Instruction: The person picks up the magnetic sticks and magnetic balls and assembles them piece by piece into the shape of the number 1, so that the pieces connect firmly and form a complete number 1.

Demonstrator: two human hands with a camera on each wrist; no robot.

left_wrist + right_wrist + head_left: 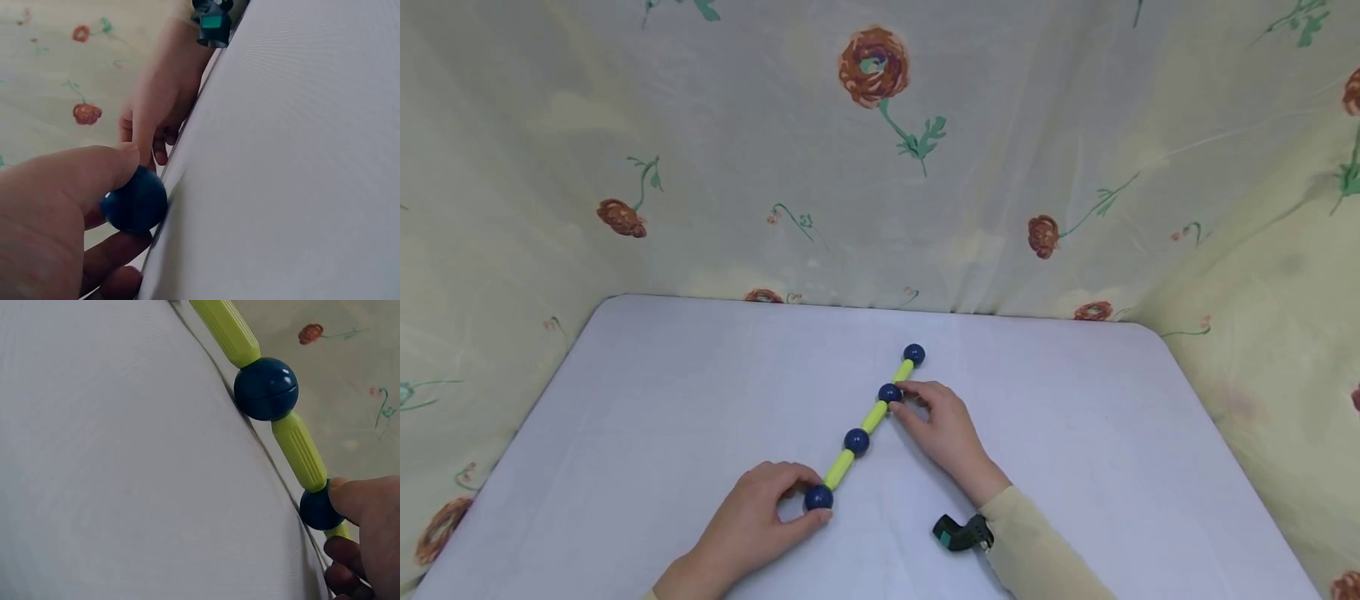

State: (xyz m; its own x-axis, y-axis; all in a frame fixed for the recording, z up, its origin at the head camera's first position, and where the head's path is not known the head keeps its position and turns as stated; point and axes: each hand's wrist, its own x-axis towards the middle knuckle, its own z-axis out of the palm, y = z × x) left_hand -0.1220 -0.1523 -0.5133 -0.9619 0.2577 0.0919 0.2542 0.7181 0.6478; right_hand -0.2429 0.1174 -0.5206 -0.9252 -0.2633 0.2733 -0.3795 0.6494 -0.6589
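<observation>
A straight chain of dark blue balls and three lime-green ribbed rods runs diagonally over the white table. My left hand (760,517) pinches the nearest blue ball (818,498) between thumb and fingers; that ball (134,200) also shows in the left wrist view. Farther up the chain, my right hand (943,429) pinches another blue ball (890,393), its thumb pressed on the ball (320,509) in the right wrist view. Between the hands sit a middle ball (857,442) and two rods, one a green rod (839,469). Beyond the right hand, a last ball (913,355) forms the far end.
A black strap-like piece with a green patch (955,533) sits at the right sleeve (1045,546). Behind the white table (700,375) and along its sides hangs a pale curtain (737,108) printed with flowers.
</observation>
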